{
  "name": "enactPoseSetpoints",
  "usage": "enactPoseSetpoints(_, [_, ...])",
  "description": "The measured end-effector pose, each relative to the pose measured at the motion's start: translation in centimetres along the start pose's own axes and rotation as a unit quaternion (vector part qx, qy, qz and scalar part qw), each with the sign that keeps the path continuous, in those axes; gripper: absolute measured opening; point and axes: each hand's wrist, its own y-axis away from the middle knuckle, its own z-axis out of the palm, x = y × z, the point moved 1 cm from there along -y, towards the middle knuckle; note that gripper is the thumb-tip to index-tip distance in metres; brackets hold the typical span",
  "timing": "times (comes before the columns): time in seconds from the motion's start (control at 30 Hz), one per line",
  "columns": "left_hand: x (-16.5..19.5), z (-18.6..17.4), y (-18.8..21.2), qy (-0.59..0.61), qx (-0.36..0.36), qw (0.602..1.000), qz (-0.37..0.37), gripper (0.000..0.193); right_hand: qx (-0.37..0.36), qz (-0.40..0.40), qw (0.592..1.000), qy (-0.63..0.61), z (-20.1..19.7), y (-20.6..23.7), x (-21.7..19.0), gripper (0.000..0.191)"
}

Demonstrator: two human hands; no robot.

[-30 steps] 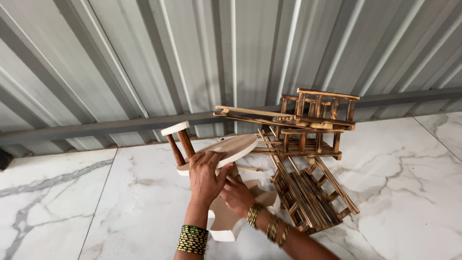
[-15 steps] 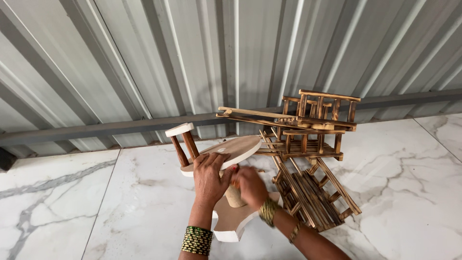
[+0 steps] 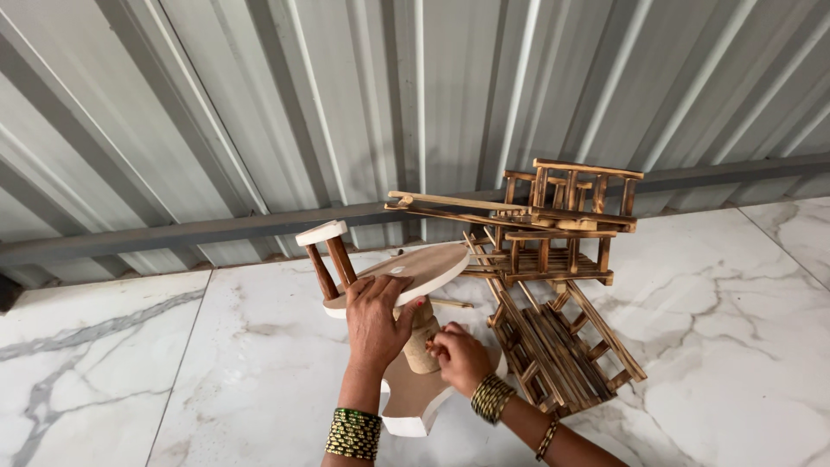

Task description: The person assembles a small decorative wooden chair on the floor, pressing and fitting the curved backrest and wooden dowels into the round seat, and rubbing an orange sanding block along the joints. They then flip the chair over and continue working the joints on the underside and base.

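Round wooden tabletop (image 3: 424, 266), tilted, under flat left hand (image 3: 373, 322); right hand (image 3: 458, 356) pinches the upright turned post (image 3: 421, 339) beneath.

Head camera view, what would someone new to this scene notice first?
At centre, the left hand rests on a tilted round wooden tabletop, while the right hand grips the rope-wrapped post beneath it, above a white cut-out base. Just right, a stack of dark slatted wooden frames leans on the marble floor. A corrugated metal wall fills the background.
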Motion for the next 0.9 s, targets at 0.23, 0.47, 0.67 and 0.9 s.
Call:
enactPoseSetpoints(0.23, [-0.5,0.2,-0.1,0.003,0.018,1.000,0.002,0.031,0.081,0.038,0.990,-0.113,-0.1,-4.5,-0.6,0.014])
enactPoseSetpoints(0.47, [-1.0,0.7,-0.5,-0.003,0.024,1.000,0.007,0.032,0.077,-0.165,0.971,0.156,2.2,-1.8,-1.4,0.019])
enactPoseSetpoints(0.67, [-1.1,0.7,-0.3,-0.003,0.020,1.000,-0.001,0.034,0.094,-0.341,0.895,0.273,7.2,-2.4,-3.2,0.038])
enactPoseSetpoints(0.9, [-1.1,0.5,-0.4,-0.005,0.008,1.000,0.003,0.033,0.027,-0.122,0.982,0.143,3.3,-2.2,-2.1,0.022])
